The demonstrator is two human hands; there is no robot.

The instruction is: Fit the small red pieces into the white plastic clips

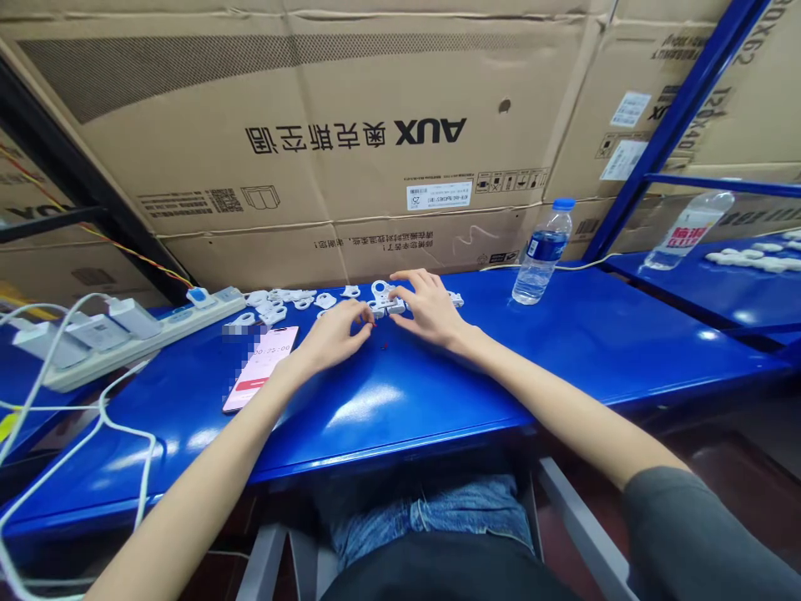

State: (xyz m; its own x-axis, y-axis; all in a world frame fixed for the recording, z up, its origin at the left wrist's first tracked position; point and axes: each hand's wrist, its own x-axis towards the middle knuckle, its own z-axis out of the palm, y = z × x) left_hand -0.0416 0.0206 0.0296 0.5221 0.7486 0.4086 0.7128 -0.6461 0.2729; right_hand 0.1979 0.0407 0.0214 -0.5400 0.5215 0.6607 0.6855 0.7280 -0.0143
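My left hand point(341, 335) is closed in a pinch just above the blue table, with a tiny red piece showing at its fingertips. Fingers apart, my right hand point(431, 307) hovers over or touches a row of small white plastic parts point(394, 307); contact is hard to make out. One white part with a round ring point(380, 288) stands between the two hands. A small dark and red bit point(384, 345) lies on the table in front of them. More loose white plastic parts point(281, 299) are scattered behind and left of my left hand.
A phone point(263, 367) showing a timer lies at left, near a power strip point(181, 321) with chargers and white cables point(103, 409). A water bottle point(543, 250) stands at right. Large cardboard point(350, 67) backs the blue table point(450, 392). Another bottle point(688, 229) lies beyond a blue post.
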